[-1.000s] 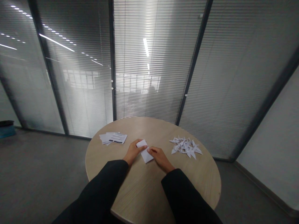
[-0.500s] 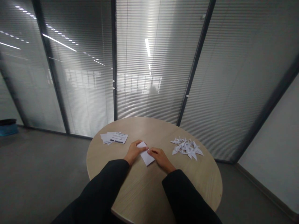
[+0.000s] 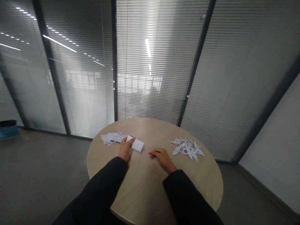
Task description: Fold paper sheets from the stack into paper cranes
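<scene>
My left hand [image 3: 125, 150] is closed on a folded piece of white paper [image 3: 138, 145], thumb on top, holding it by its left end. The paper reaches out to the right, close beside several printed sheets [image 3: 113, 137] on the left of the table. My right hand [image 3: 161, 157] rests near the middle of the table, apart from the paper. Its fingers are curled together and nothing shows in them. To its right lies a pile of folded white paper cranes [image 3: 187, 148].
The round wooden table [image 3: 150, 193] has a curved edge on all visible sides. Behind it stands a glass partition with blinds [image 3: 150, 103]. A blue bin [image 3: 8, 129] with a dark rim is on the floor at the far left.
My left hand has moved left with the folded paper, which has turned to lie more sideways. My right hand has let go of it and stayed nearly in place.
</scene>
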A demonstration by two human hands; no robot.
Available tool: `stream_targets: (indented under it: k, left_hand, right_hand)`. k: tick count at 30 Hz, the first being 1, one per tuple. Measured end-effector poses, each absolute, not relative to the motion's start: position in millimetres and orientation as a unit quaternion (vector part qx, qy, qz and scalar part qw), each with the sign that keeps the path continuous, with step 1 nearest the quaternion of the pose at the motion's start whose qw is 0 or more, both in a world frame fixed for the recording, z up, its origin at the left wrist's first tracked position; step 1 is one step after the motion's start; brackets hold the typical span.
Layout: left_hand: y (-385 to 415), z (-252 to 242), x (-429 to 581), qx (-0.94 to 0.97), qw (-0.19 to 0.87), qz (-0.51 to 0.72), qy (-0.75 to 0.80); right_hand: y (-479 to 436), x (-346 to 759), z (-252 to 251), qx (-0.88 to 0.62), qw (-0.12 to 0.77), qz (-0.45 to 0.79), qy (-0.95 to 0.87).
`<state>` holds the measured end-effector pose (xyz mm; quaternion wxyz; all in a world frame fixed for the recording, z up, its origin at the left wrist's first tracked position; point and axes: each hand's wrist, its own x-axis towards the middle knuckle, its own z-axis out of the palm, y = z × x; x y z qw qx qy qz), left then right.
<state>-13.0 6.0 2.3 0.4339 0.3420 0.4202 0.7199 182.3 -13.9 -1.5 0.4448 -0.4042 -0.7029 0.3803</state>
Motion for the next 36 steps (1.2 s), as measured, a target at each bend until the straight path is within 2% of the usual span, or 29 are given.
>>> stream_targets:
  k: [5, 10, 14, 32, 36]
  left_hand:
    - [-2, 3, -5, 0.435, 0.445, 0.666, 0.412]
    - [-17, 8, 9, 0.501, 0.467, 0.615, 0.391]
    - [-19, 10, 9, 0.503, 0.475, 0.609, 0.387]
    - [-7, 4, 5, 0.353, 0.52, 0.684, 0.372]
    - [2, 0, -6, 0.247, 0.518, 0.73, 0.372]
  right_hand:
    - [-12, 183, -4, -0.421, 0.527, 0.357, -0.646]
    - [-15, 178, -5, -0.385, 0.471, 0.388, -0.693]
    - [-14, 178, -8, -0.396, 0.444, 0.362, -0.718]
    - [-15, 178, 1, -0.394, 0.436, 0.37, -0.72]
    - [-15, 181, 0, -0.408, 0.431, 0.357, -0.721]
